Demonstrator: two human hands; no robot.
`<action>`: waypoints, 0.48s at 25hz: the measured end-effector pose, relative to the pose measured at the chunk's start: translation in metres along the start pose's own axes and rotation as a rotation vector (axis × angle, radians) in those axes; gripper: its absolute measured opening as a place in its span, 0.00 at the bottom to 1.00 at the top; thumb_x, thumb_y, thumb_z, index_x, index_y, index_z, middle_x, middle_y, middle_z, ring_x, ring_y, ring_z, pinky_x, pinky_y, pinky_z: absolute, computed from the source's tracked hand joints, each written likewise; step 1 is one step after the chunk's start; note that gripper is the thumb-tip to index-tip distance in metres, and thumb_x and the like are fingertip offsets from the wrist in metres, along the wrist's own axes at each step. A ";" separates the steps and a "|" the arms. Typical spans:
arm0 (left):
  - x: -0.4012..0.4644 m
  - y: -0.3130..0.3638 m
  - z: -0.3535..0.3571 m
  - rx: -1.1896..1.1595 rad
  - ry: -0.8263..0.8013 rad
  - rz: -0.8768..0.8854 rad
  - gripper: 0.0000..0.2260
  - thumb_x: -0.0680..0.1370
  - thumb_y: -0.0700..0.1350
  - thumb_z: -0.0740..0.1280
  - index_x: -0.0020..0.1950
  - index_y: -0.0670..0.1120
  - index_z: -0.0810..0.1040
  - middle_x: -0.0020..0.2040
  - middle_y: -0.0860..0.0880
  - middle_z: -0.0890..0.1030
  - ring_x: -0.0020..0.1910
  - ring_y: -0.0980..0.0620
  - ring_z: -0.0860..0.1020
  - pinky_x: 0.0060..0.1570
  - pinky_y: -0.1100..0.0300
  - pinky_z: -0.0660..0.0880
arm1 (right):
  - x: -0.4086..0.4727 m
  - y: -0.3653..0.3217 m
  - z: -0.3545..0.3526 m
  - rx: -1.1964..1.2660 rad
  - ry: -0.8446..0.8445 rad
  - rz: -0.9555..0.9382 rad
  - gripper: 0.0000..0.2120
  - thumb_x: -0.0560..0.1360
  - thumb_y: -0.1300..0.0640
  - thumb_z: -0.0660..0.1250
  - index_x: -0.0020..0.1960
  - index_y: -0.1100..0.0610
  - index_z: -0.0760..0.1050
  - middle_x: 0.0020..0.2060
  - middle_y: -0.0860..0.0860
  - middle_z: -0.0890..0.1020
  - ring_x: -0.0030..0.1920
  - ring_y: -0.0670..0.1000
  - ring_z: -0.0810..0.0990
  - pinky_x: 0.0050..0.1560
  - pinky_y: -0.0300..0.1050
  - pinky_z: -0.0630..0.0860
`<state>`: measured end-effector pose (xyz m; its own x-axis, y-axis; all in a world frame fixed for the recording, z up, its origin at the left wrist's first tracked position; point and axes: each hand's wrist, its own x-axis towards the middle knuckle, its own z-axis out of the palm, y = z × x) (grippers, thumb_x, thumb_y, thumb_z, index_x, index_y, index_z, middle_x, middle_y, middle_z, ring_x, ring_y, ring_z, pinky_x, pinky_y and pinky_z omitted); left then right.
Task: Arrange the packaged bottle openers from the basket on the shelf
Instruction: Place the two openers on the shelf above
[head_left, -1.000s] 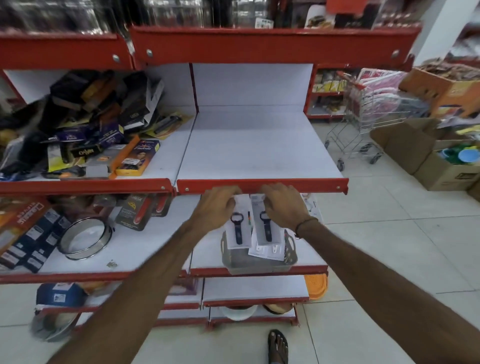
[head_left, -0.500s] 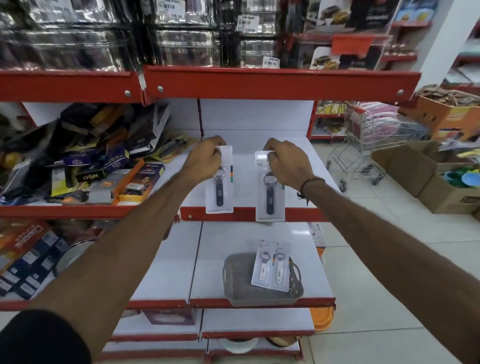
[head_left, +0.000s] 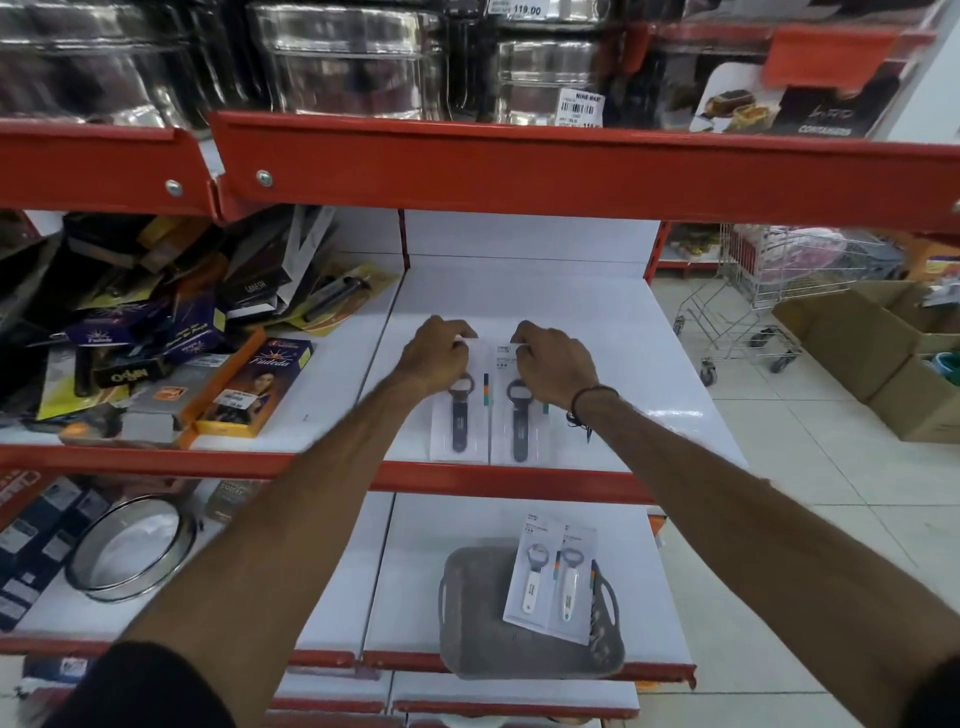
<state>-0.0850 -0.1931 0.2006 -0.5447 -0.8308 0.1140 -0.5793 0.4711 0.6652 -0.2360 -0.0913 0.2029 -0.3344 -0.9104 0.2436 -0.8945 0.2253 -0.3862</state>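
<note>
Two packaged dark bottle openers lie side by side near the front of the white shelf (head_left: 613, 332). My left hand (head_left: 436, 353) grips the top of the left pack (head_left: 460, 426). My right hand (head_left: 550, 361) grips the top of the right pack (head_left: 519, 431). Both packs rest flat on the shelf surface. One shelf lower stands a grey basket (head_left: 467, 613) holding two packaged white bottle openers (head_left: 550, 577) that lean against its right side.
Boxed goods (head_left: 249, 384) are piled on the shelf section to the left. Steel containers (head_left: 353, 57) fill the shelf above, behind its red edge. A round sieve (head_left: 130, 551) lies lower left. A shopping trolley (head_left: 769, 291) and cardboard boxes (head_left: 883, 343) stand on the floor at right.
Both hands lifted the two dark packs out of the basket, raised them to the upper shelf and laid them flat on it. The view tilted upward.
</note>
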 end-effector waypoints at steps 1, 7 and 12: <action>0.000 -0.005 0.005 0.008 -0.028 -0.015 0.16 0.74 0.40 0.60 0.56 0.45 0.83 0.59 0.40 0.79 0.57 0.42 0.79 0.61 0.46 0.78 | 0.001 0.002 0.007 -0.008 -0.003 -0.001 0.12 0.77 0.60 0.55 0.56 0.58 0.75 0.50 0.58 0.84 0.49 0.62 0.80 0.48 0.50 0.69; -0.012 -0.016 0.008 0.149 -0.119 -0.051 0.18 0.80 0.45 0.60 0.69 0.50 0.77 0.72 0.45 0.74 0.70 0.43 0.72 0.72 0.44 0.67 | -0.002 0.011 0.026 -0.096 -0.058 0.013 0.18 0.77 0.59 0.56 0.64 0.55 0.75 0.60 0.54 0.81 0.60 0.58 0.77 0.60 0.55 0.68; -0.058 -0.010 0.005 0.289 0.136 0.136 0.18 0.81 0.47 0.62 0.71 0.47 0.74 0.73 0.45 0.71 0.69 0.42 0.71 0.66 0.44 0.70 | -0.042 0.005 0.011 -0.178 0.282 -0.126 0.14 0.75 0.59 0.59 0.59 0.53 0.75 0.53 0.51 0.83 0.53 0.55 0.78 0.54 0.51 0.69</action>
<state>-0.0507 -0.1477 0.1834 -0.5539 -0.7774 0.2979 -0.6654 0.6284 0.4029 -0.2235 -0.0557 0.1810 -0.2647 -0.8088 0.5251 -0.9633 0.1970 -0.1821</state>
